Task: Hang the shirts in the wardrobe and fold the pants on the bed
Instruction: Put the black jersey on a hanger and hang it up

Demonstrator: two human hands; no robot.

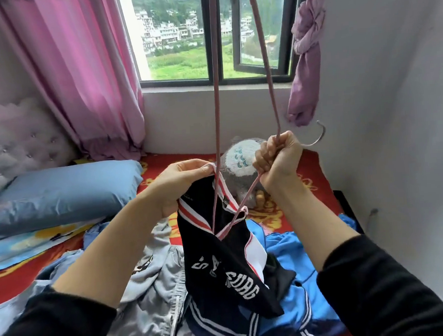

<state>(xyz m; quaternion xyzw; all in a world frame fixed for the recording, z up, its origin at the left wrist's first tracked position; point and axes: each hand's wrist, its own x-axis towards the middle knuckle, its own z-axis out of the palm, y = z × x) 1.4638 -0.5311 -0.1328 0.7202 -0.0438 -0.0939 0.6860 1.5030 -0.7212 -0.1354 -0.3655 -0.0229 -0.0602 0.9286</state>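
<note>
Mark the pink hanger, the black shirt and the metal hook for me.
pink hanger (pixel 267 66), head view, on its right arm before the window.
black shirt (pixel 223 268), head view, on its lettered front.
metal hook (pixel 320 135), head view, on its curved end beyond the right hand.

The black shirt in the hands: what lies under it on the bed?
Under the black shirt lie a blue garment, a grey one and a navy striped one; anything beneath is covered.
</note>
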